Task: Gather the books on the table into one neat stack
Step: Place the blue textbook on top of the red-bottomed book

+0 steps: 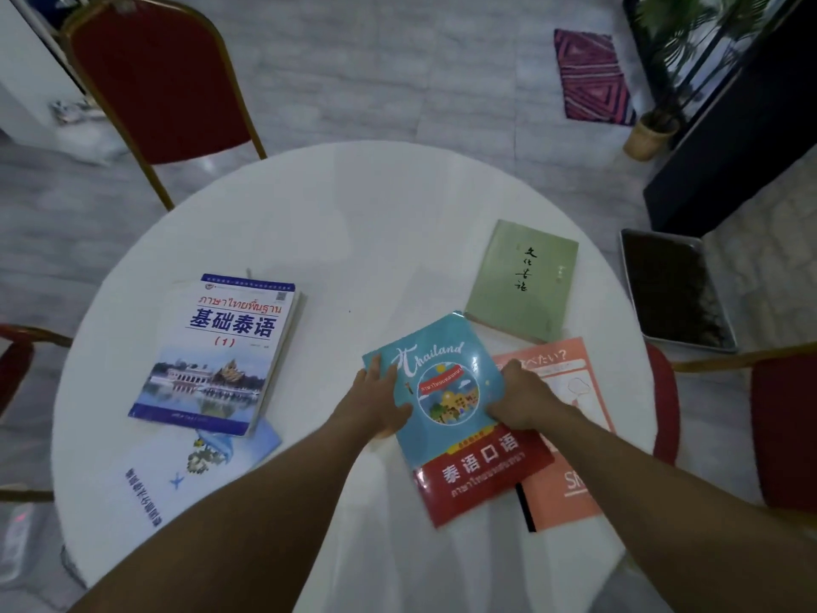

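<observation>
Both-handed grip: left hand (376,398) clasps the left edge of the teal-and-red Thailand book (455,418), right hand (524,398) pinches its right edge, fingers curled onto the cover. That book sits tilted, overlapping the orange book (570,471) beneath it on the near right of the round white table (353,223). Green book (524,280) lies just beyond, far right, corner touching the orange one. Blue-white textbook (221,351) lies well apart on the left, resting partly on a pale booklet (177,475) nearer. Red chair (163,81) stands far left.
</observation>
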`<state>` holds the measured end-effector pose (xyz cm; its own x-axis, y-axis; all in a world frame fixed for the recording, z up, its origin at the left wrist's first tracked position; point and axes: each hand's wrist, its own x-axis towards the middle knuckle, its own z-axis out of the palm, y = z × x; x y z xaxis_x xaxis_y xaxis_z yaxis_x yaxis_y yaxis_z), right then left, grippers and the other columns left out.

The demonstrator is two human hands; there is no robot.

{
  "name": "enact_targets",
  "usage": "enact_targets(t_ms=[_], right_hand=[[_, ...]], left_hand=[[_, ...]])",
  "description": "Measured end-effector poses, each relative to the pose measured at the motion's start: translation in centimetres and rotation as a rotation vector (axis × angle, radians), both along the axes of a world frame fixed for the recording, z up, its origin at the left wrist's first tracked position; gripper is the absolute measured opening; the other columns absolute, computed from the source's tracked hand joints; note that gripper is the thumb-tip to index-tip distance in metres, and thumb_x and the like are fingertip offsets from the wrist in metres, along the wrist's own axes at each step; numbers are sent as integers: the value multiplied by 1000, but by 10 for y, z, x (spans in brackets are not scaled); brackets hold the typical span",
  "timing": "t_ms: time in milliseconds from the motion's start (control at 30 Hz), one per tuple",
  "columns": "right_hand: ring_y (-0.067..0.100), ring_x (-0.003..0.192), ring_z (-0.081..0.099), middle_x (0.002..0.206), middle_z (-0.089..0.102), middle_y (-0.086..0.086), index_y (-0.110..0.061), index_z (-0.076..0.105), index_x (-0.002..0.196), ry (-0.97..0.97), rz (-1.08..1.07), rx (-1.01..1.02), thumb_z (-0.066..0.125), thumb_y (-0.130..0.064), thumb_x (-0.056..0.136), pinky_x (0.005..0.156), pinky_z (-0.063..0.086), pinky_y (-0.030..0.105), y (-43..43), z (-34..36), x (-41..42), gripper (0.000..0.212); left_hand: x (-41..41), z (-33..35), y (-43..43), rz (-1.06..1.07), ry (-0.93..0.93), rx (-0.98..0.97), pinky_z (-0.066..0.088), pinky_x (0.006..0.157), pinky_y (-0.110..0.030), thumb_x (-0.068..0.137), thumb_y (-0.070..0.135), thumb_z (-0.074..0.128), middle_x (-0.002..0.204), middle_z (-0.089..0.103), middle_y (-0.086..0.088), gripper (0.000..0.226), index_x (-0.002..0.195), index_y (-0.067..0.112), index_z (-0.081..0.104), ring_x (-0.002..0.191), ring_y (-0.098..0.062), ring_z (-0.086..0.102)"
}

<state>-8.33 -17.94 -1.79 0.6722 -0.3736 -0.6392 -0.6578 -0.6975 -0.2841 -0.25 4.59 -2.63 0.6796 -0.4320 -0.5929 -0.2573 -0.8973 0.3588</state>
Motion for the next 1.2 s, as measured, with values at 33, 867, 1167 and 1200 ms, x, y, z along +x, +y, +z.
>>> enact_targets(t_ms=[33,867,1167,1200], right_hand=[[31,111,63,128,61,14,-7,38,136,-7,-6,14,75,-27,85,76,47,33,10,-1,-5,66],[24,130,48,138,33,9,-23,8,160,-143,-111,179,76,-31,88,93,60,38,165,-32,-84,99],[22,128,48,132,42,6,-25,34,142,-181,-79,145,74,-39,87,97,56,40,148,-25,-82,69],[23,129,47,135,41,7,-24,34,144,-186,-70,131,72,-41,88,99,54,38,143,-24,-80,70]], left_hand=[[-3,0,6,-4,-1,-7,28,118,-46,91,50,52,164,-7,-6,84,155,25,3,150,-29,11],[-51,-26,129,-151,-83,15,28,116,-51,85,43,67,163,-17,-4,101,155,26,-4,151,-33,-4],[-38,-11,113,-191,-201,3,42,109,-45,80,43,70,158,22,-10,79,144,23,29,144,-29,29],[-37,-10,110,-188,-201,-9,43,108,-44,80,45,70,156,25,-10,77,143,24,31,142,-28,33]])
